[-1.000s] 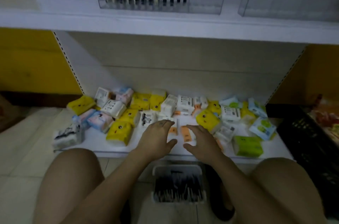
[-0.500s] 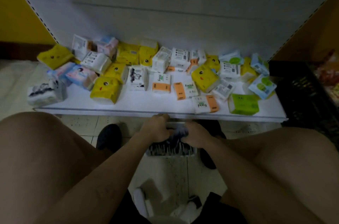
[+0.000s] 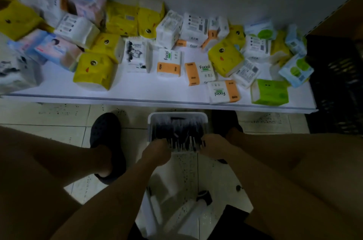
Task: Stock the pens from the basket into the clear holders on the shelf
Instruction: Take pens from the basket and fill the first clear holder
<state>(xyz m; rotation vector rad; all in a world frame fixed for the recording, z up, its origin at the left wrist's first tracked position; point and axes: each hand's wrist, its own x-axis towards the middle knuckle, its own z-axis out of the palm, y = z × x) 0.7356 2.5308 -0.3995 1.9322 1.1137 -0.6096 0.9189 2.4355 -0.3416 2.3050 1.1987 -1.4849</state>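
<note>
Pens' (image 3: pixel 177 131) long axis toward shelf (image 3: pixel 137 91)

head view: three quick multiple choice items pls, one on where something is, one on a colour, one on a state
1. Where is the basket?
A. in a lap
B. on the floor, just before the shelf
C. on a chair

2. What colour is the pack at the shelf's front right corner?
A. green
B. red
C. black

3. What are the left hand and right hand doing?
A. lying flat on packs
B. curling round the pens at the basket's near end
C. reaching overhead

Answers:
1 B: the basket sits on the tiles below the shelf's front edge.
2 A: that pack is bright green.
3 B: the fingers of both hands bend into the dark pens.
</note>
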